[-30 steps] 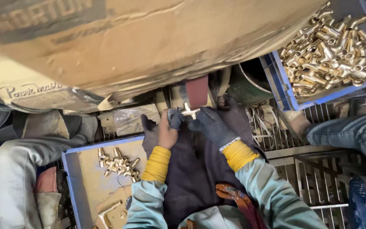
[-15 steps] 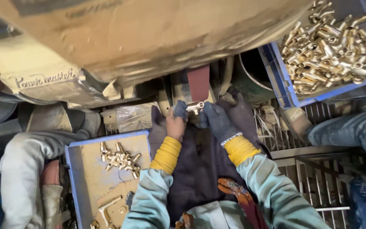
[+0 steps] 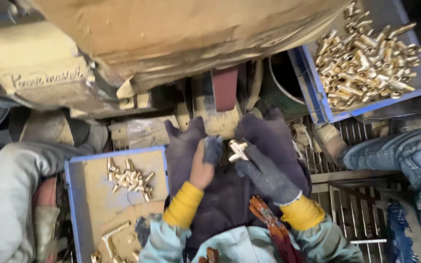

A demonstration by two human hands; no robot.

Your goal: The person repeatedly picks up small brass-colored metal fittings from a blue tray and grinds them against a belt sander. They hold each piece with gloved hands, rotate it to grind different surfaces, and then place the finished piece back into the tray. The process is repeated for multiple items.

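Both my hands hold one small brass fitting (image 3: 238, 149) just below a reddish sanding belt (image 3: 224, 87). My left hand (image 3: 205, 160) wears a worn glove with the palm bare and pinches the fitting from the left. My right hand (image 3: 264, 173), in a dark glove, grips it from the right. Yellow cuffs show at both wrists. A dark cloth (image 3: 220, 204) covers my lap beneath the hands.
A blue crate (image 3: 317, 102) at upper right is heaped with brass fittings (image 3: 366, 63). A second blue tray (image 3: 74, 204) at lower left holds a few fittings (image 3: 130, 179). A dusty machine housing (image 3: 171, 39) looms above. Another person's jeans leg (image 3: 405, 156) is at right, a grey sleeve (image 3: 10, 195) at left.
My hands with the fitting have drawn back from the belt toward my lap, and the view has shifted slightly.
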